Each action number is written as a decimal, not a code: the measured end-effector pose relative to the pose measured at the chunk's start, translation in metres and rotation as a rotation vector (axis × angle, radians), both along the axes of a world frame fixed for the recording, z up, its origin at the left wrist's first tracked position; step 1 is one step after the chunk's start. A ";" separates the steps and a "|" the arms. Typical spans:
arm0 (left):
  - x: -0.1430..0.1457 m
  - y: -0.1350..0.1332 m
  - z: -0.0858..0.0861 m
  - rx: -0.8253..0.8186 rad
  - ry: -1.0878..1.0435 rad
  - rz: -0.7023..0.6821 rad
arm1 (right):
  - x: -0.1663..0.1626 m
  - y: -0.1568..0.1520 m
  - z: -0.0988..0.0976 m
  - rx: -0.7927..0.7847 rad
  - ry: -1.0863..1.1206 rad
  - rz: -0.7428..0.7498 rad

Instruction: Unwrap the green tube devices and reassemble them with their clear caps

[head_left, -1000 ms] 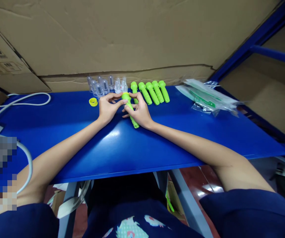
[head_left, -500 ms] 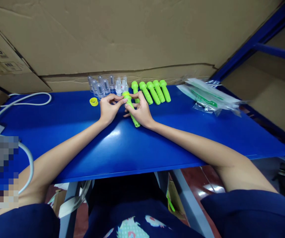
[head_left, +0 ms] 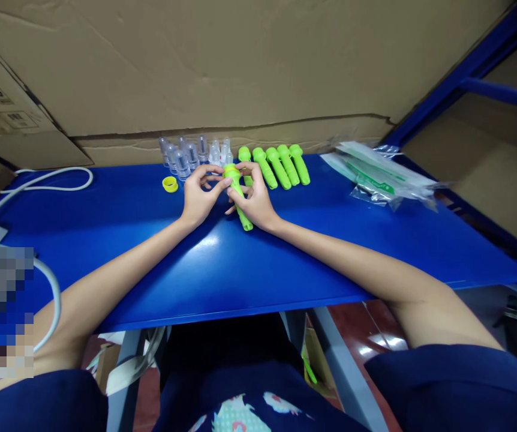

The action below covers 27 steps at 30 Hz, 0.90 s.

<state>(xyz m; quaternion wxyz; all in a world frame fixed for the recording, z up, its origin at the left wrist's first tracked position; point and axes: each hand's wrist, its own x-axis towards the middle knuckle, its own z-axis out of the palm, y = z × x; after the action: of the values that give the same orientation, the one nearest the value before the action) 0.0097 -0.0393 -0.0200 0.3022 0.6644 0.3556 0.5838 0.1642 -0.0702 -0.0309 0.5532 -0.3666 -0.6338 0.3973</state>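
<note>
My right hand point(head_left: 258, 201) is closed around a lime-green flashlight-shaped handle point(head_left: 243, 217), which slants with its wide head away from me. A yellow ring point(head_left: 230, 169) sits at that head. My left hand point(head_left: 198, 198) pinches at the head and ring with thumb and fingers, partly covering them. Just behind the head stand small clear bulb-like pieces point(head_left: 215, 153) with white bases. Left of these are several clear plastic domed tubes point(head_left: 181, 162), upright. A loose yellow ring point(head_left: 170, 189) lies near my left hand. Beyond my right hand rests a row of green handles point(head_left: 273, 168).
On the right of the blue table point(head_left: 173, 282) lie clear plastic bags point(head_left: 370, 174) with green print. A white cable point(head_left: 60, 188) loops at the left. Cardboard point(head_left: 231, 66) walls the back, and a blue metal frame point(head_left: 447, 78) stands at the right.
Both hands keep their hold on the green handle. The handle and its yellow ring have shifted very slightly, and my left fingers have moved a little at the head. Everything else stays put.
</note>
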 end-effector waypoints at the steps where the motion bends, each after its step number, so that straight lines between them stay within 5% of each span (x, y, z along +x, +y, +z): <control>1: 0.000 0.000 0.000 -0.008 0.005 -0.005 | 0.000 0.000 0.000 -0.003 0.003 0.003; 27: -0.005 0.001 -0.002 -0.067 0.036 -0.044 | 0.003 0.006 -0.002 -0.048 -0.005 0.049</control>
<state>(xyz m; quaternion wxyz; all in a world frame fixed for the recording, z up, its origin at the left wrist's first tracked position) 0.0047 -0.0379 -0.0218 0.3308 0.6721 0.3656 0.5524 0.1674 -0.0641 -0.0325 0.5328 -0.3651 -0.6341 0.4250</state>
